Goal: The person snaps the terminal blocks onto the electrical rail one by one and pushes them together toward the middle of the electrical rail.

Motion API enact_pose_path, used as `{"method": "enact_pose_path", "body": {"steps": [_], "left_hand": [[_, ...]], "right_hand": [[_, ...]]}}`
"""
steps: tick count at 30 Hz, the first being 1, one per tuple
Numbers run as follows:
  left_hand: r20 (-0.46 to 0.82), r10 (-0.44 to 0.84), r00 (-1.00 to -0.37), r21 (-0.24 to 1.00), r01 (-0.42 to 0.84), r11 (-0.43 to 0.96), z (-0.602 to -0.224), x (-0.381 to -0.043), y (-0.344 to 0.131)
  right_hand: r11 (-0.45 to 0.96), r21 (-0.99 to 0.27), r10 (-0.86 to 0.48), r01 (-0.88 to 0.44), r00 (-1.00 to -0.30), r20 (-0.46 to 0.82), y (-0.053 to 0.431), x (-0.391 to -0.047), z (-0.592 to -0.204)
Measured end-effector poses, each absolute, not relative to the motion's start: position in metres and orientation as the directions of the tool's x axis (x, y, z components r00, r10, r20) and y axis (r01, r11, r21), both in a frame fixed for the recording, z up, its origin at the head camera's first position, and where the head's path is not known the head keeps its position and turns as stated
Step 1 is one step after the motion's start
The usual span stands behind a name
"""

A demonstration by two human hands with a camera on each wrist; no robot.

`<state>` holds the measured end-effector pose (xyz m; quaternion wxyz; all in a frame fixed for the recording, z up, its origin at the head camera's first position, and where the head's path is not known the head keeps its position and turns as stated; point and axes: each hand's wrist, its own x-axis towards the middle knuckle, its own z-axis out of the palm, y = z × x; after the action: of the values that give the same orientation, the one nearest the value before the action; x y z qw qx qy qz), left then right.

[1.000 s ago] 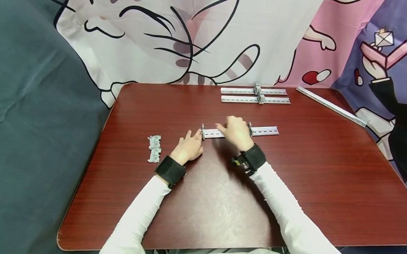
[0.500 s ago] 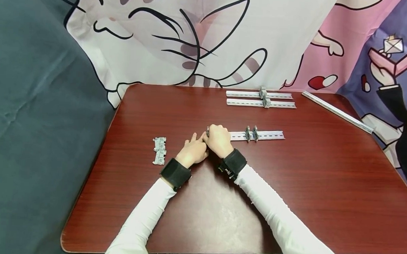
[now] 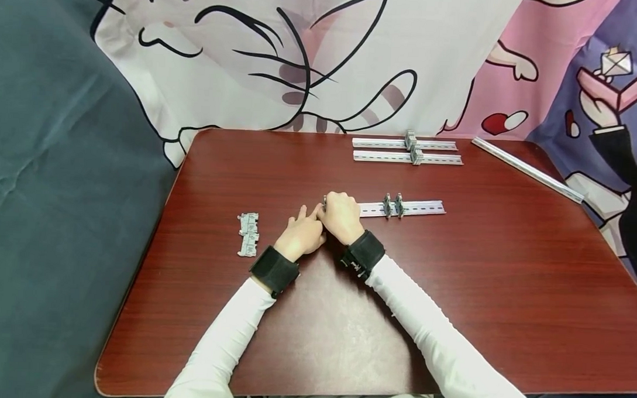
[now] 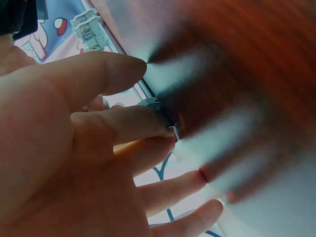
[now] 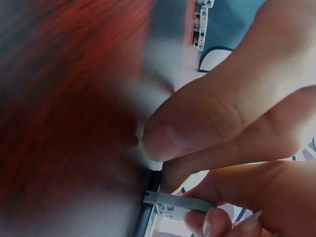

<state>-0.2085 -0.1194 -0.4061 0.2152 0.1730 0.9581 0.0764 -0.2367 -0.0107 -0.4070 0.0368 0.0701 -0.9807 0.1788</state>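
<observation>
A slotted metal DIN rail [image 3: 423,208] lies in front of me, its left part covered by my hands. Near its left end stands a thin grey rail clip [image 5: 180,201], mostly hidden in the head view. My right hand [image 3: 341,216] curls over this end and grips the clip between thumb and fingers. Left of it, my left hand [image 3: 300,236] has its fingers extended; in the left wrist view the index fingertip touches the clip and the thumb stays apart. Farther right on the rail, two more upright clips [image 3: 393,206] stand close together.
Two short rails [image 3: 375,156] with grey terminal blocks [image 3: 416,155] lie at the back. A longer bare rail [image 3: 527,169] slants at the back right. Joined grey terminal blocks [image 3: 248,234] lie to the left on the brown table [image 3: 478,310].
My right hand has moved left from the middle of the rail to its left end, uncovering the two clips. Between half a second ago and now, both hands stay nearly still.
</observation>
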Motion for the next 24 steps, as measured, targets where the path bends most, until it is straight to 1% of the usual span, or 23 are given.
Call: {"method": "enact_pose_path", "body": {"steps": [15,24], "left_hand": [[-0.410,0.364,-0.836,0.239,0.286,0.928,-0.4022,-0.2063,-0.1186],[-0.398,0.368,-0.841,0.248,0.287,0.925,-0.4020,-0.2070,-0.1207]], "right_hand": [[0.931,-0.344,-0.110,-0.126,-0.992,0.065,-0.0060,-0.2380,-0.4080],[0.933,-0.341,-0.104,-0.116,-0.993,0.052,-0.0054,-0.2389,-0.4043]]}}
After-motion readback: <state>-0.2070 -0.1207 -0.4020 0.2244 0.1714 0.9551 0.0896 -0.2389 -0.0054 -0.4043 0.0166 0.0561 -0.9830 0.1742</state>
